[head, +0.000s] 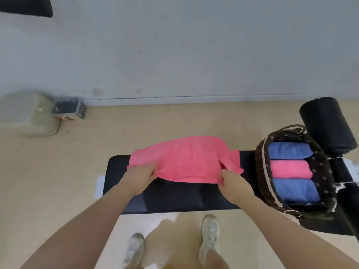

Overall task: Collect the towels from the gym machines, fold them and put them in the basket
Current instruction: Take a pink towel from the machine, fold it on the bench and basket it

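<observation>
The pink towel (186, 158) lies across the black bench pad (174, 199), its far portion overhanging the pad's far edge. The left hand (140, 174) is pinched shut on the towel's near-left edge; the right hand (231, 180) is pinched shut on the near-right edge. Both lift that near hem slightly off the pad, which appears intended to carry it over for a fold. The pad serves as a flat folding surface. The basket (262, 171) stands on the bench just right of the towel, within easy reach. It holds three folded towels side by side: blue (289, 150) farthest, pink (290, 168) in the middle, blue (295, 190) nearest. Room remains doubtful; judged nearly full.
</observation>
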